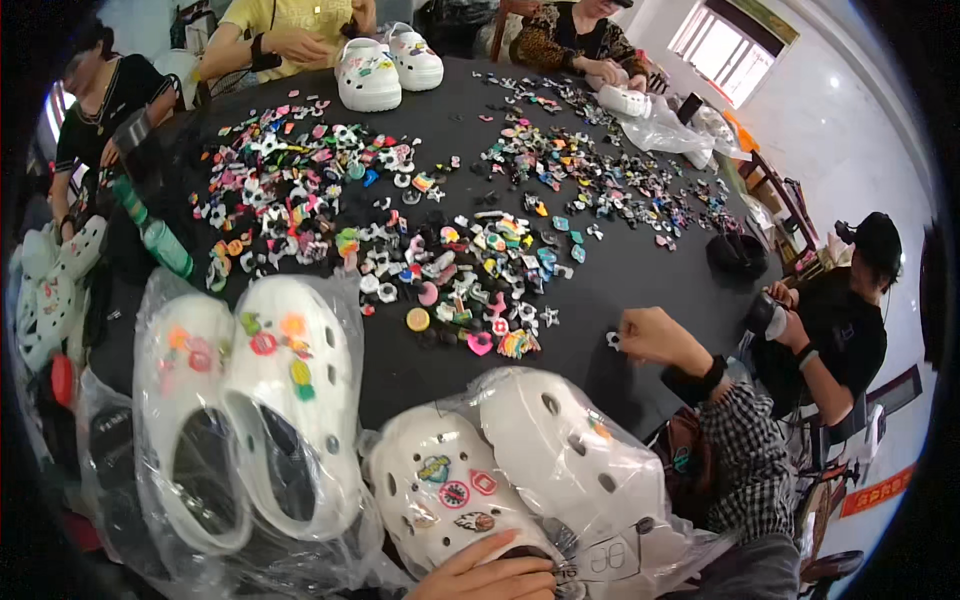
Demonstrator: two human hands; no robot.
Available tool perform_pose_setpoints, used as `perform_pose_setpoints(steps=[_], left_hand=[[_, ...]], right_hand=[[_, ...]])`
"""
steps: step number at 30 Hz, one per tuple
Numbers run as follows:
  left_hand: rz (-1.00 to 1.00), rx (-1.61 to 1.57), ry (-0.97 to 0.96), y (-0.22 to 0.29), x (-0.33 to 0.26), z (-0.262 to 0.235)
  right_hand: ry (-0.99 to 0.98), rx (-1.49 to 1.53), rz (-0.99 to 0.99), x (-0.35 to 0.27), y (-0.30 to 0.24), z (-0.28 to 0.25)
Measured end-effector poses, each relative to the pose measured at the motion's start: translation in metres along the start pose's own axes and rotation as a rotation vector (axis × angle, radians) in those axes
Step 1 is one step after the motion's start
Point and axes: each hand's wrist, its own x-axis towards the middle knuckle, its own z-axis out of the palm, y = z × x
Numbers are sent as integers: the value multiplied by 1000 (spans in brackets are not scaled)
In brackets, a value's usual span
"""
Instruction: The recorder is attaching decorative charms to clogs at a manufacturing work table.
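My left hand [488, 572] lies over the opening of a white clog [425, 500], its fingers closed on the upper edge. Several charms sit on that clog's toe, among them a basketball with flames [475, 521] and a red-and-black round one [454, 494]. Right beside it, under clear plastic, is a second white clog [570, 460] with an orange charm. My right hand [662, 338] is raised over the black table, pinching a small white-and-dark charm [613, 341] at its fingertips.
Piles of colourful loose charms [440, 265] cover the black table [620, 290]. A bagged pair of white clogs [290, 400] stands at left, near a green bottle [165, 248]. Another white pair [370, 75] is at the far edge. Several people sit around the table.
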Motion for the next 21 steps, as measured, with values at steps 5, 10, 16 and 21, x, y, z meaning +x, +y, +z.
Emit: perform_pose_setpoints(steps=[5, 10, 16, 21], left_hand=[[-58, -19, 62, 17, 33, -7], [-202, 87, -78, 61, 51, -3], [-446, 217, -148, 117, 80, 10], [-628, 310, 4, 144, 116, 9]], right_hand=[[-39, 426, 121, 35, -49, 5], [-85, 332, -278, 34, -74, -18], [-660, 223, -360, -6, -110, -30], [-749, 288, -409, 38, -124, -29]])
